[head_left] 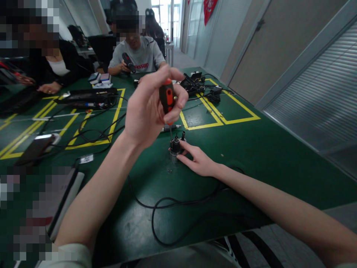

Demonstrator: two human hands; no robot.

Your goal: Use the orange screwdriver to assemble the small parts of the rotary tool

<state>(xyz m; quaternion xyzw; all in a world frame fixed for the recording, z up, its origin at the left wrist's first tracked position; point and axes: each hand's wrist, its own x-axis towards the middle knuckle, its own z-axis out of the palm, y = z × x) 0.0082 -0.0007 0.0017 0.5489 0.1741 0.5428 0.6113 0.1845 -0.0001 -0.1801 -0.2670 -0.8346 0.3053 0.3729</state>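
My left hand (143,106) is wrapped around the black and orange handle of a screwdriver (167,98). The thin shaft points straight down to a small black and metal cylindrical part (175,148) standing upright on the green table. Whether the tip sits in a screw is too small to tell. From the right, my right hand (199,160) pinches the side of that part between thumb and fingers. Just behind it, partly hidden by my left hand, lies a slim dark tool with a pointed metal tip (174,127).
Black cable (167,201) loops across the green table (279,167) before me. Yellow tape (205,126) marks rectangles farther off. Black adapters and cords (193,83) lie at the back. A phone (35,147) is at left. Across the table, a person holds a dark power tool (128,62).
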